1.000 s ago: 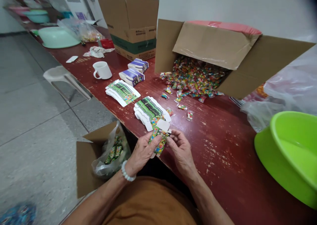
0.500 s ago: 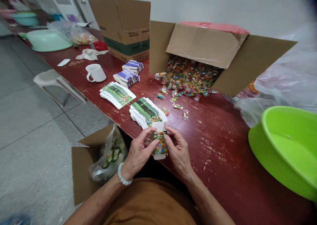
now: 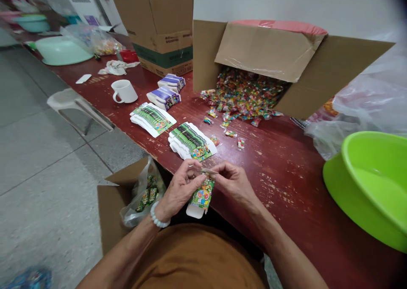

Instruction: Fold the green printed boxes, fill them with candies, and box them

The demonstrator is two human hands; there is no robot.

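Note:
A small green printed candy box [image 3: 202, 195] is held between both hands over the table's front edge, tilted, with its white bottom flap hanging open. My left hand [image 3: 182, 186], a pale bead bracelet at its wrist, grips the box's left side near the top. My right hand [image 3: 233, 179] pinches the top flap, which is folded over. Just beyond the hands lies a fanned stack of flat green boxes [image 3: 193, 140]. A second green stack [image 3: 152, 118] is to its left. Wrapped candies [image 3: 230, 133] are scattered behind the stacks.
A carton on its side [image 3: 257, 51] spills wrapped candies [image 3: 248, 96]. A closer-standing lime basin [image 3: 359, 187] is at right. White mug [image 3: 124, 91], purple boxes [image 3: 163, 97] and another carton [image 3: 162, 34] stand at left. Below the edge, an open carton [image 3: 108, 212] holds a bag of filled boxes [image 3: 148, 198].
The box has tilted, its lower end swinging left and toward me. Its upright white top flap is now folded over under my right fingers. The right hand has shifted slightly right.

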